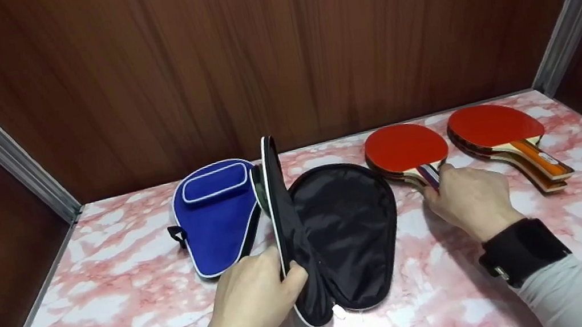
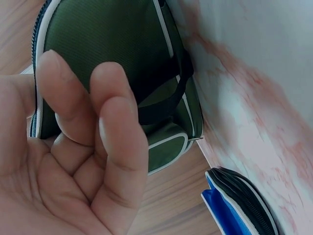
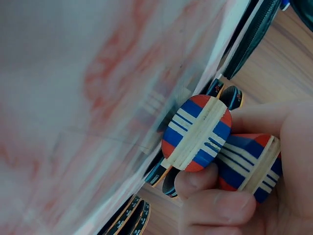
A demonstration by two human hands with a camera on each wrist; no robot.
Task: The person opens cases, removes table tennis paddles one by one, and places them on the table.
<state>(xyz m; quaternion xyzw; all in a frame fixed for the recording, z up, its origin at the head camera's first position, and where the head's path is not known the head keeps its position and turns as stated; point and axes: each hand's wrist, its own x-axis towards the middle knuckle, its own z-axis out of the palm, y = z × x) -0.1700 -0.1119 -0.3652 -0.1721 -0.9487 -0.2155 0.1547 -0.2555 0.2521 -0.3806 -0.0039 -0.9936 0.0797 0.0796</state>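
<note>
A person's left hand (image 1: 252, 308), low in the centre of the head view, grips the raised flap of an unzipped paddle case (image 1: 336, 237), thumb on the black lining and fingers curled round the outside; the left wrist view shows that outer shell is green with white piping. The case lies open at mid-frame on a pink-and-white marbled table (image 1: 118, 316), its black interior facing up. Just left of it, touching the raised flap, rests a blue paddle case (image 1: 215, 215), zipped shut. Right of centre, the right hand (image 1: 469, 197) clasps the striped handles of a pile of red-faced paddles (image 1: 405, 149); the right wrist view shows two blue, red and white handle butts pinched between thumb and fingers. A second pile of red paddles (image 1: 496, 127), with orange handles, sits at the far right, near the first but untouched. Dark wood panels (image 1: 273, 45) close the background.
</note>
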